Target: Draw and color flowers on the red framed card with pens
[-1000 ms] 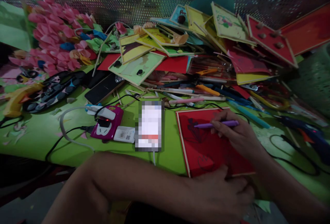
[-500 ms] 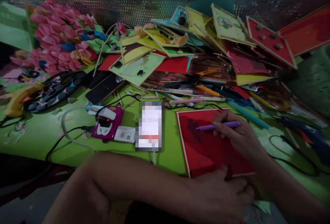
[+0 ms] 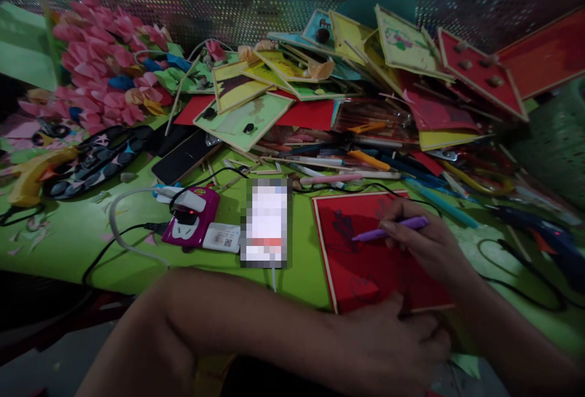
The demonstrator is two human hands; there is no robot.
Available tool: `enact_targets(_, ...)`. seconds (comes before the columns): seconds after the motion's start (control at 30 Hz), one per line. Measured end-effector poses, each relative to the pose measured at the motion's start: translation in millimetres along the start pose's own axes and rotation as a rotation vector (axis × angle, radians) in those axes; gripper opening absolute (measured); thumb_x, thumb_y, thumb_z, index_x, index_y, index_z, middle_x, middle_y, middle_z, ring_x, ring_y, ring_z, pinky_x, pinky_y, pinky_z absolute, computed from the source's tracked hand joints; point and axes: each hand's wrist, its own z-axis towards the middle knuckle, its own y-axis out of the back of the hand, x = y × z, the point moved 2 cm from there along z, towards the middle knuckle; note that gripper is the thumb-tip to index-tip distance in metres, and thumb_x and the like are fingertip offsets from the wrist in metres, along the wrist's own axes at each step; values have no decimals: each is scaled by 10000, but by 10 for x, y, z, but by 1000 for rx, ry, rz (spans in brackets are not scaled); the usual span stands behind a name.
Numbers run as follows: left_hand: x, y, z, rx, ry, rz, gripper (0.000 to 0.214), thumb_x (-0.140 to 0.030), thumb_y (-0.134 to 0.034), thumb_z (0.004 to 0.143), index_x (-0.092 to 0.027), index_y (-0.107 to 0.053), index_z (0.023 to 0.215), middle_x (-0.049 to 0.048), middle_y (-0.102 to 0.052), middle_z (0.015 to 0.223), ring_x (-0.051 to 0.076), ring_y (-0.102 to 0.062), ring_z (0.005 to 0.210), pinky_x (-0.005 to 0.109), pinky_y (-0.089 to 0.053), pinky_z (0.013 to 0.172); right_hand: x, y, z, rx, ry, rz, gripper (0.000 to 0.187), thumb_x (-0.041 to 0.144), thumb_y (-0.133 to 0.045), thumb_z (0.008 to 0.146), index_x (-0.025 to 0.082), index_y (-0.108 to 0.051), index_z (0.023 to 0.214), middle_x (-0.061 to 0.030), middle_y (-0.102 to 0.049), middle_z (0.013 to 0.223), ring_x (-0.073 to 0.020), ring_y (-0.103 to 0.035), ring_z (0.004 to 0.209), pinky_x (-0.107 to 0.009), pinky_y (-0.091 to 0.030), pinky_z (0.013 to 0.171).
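My right hand (image 3: 420, 242) is closed around a purple felt-tip pen (image 3: 402, 228), its tip down at a dark line drawing (image 3: 345, 229) on a red card (image 3: 388, 275). Thin pale sticks frame the card's visible left and lower edges. A second, fainter drawing (image 3: 363, 284) shows lower on the card. Across the near edge of the card lies my left hand (image 3: 393, 342), palm down with fingers apart, holding nothing that shows. Part of the card's right side is hidden beneath my right hand and forearm.
Left of the card lie a phone with a blurred screen (image 3: 267, 223) and a purple power strip (image 3: 192, 220) with cables. Behind are scattered pens (image 3: 329, 179), framed cards (image 3: 247, 120) and pink paper flowers (image 3: 100, 62). A blue glue gun (image 3: 543, 235) lies right, a yellow one (image 3: 39, 175) left.
The purple pen's tip has shifted slightly down and right over the drawing, and my right hand has moved a little with it. My left hand stays in place.
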Motion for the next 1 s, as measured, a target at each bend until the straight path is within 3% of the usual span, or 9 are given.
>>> enact_targets(0.43, -7, 12, 8, 52, -16, 14, 450, -206, -406, 989, -288, -788, 1213, 113, -648, 1462, 261, -643, 1273, 423, -537, 869, -1, 16, -11, -7, 28, 11, 347, 533, -769, 902, 237, -645, 771, 17, -600, 603, -147, -498, 535, -297, -361, 525)
enact_targets(0.73, -35, -8, 15, 31, 17, 44, 472, -193, -394, 985, -323, -796, 1196, 81, -654, 1478, 237, -662, 1264, 409, -530, 854, -26, 37, -22, -22, 24, -46, 350, 585, -754, 902, 272, -653, 779, 6, -601, 596, -173, -508, 531, -327, -379, 513)
enact_targets(1.0, -19, -34, 3, 3, 13, -16, 427, -203, -428, 982, -267, -804, 1174, 108, -662, 1455, 282, -640, 1302, 440, -553, 891, -43, 35, -26, -28, -9, 28, 335, 563, -771, 892, 270, -644, 788, 17, -603, 614, -175, -511, 543, -326, -391, 537)
